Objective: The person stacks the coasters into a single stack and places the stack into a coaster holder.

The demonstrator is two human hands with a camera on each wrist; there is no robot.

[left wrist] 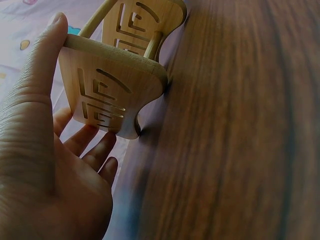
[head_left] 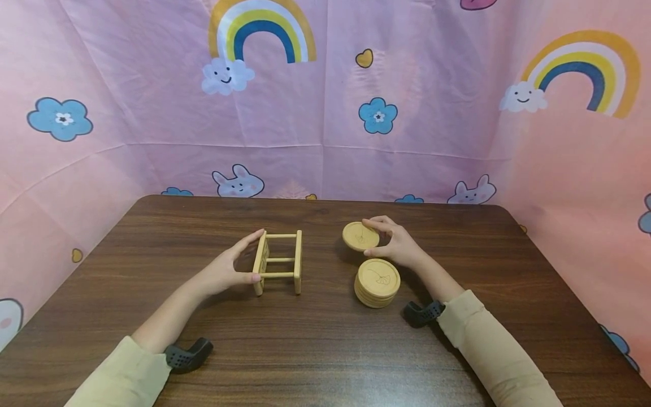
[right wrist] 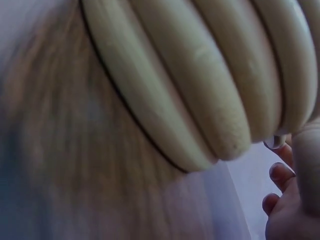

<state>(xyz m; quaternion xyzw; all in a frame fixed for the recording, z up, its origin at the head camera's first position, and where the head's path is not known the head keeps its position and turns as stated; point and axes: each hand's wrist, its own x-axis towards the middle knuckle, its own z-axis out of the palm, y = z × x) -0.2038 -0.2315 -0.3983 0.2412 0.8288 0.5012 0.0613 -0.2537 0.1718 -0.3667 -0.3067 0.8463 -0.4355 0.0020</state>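
Note:
A pale wooden coaster rack (head_left: 298, 257), with two end panels joined by rods, stands on the table left of centre. My left hand (head_left: 221, 274) holds its near-left panel, thumb at one edge and fingers at the other; the left wrist view shows the cut-out pattern in that panel (left wrist: 142, 75). My right hand (head_left: 399, 244) pinches a round wooden coaster (head_left: 357, 237) by its right edge, behind a stack of coasters (head_left: 377, 280) with a leaf engraved on top. In the right wrist view the stack's rims (right wrist: 200, 75) fill much of the picture and hide most of the hand.
The dark wood-grain table (head_left: 285, 350) has its far edge against a pink cloth (head_left: 325, 124) printed with rainbows, flowers and rabbits. Black wrist devices (head_left: 188, 356) sit at both cuffs. Table surface lies between the rack and the stack.

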